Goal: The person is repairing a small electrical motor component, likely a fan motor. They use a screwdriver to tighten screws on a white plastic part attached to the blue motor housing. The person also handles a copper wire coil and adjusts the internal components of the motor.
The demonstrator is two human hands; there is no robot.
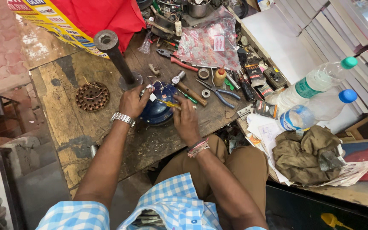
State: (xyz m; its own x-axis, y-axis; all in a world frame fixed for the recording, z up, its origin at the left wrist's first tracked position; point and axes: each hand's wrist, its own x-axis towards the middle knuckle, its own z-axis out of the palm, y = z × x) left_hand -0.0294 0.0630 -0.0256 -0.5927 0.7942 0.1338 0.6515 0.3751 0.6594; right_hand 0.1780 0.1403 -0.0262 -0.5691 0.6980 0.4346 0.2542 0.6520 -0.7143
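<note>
A round blue motor housing (pixel 155 111) with loose wires lies on the worn wooden bench (pixel 64 115). My left hand (pixel 133 101), with a metal watch on the wrist, grips its left rim. My right hand (pixel 186 119) holds a yellow-handled screwdriver (pixel 170 103) whose tip points into the top of the housing. A copper-wound stator ring (pixel 92 96) rests on the bench to the left, apart from both hands.
A dark metal post (pixel 115 54) stands just behind the housing. Pliers (pixel 220 91), a wooden-handled tool (pixel 191 93), tape rolls, a small bottle and a plastic bag (pixel 209 42) crowd the back right. Two water bottles (pixel 316 100) and a rag (pixel 307 153) lie right.
</note>
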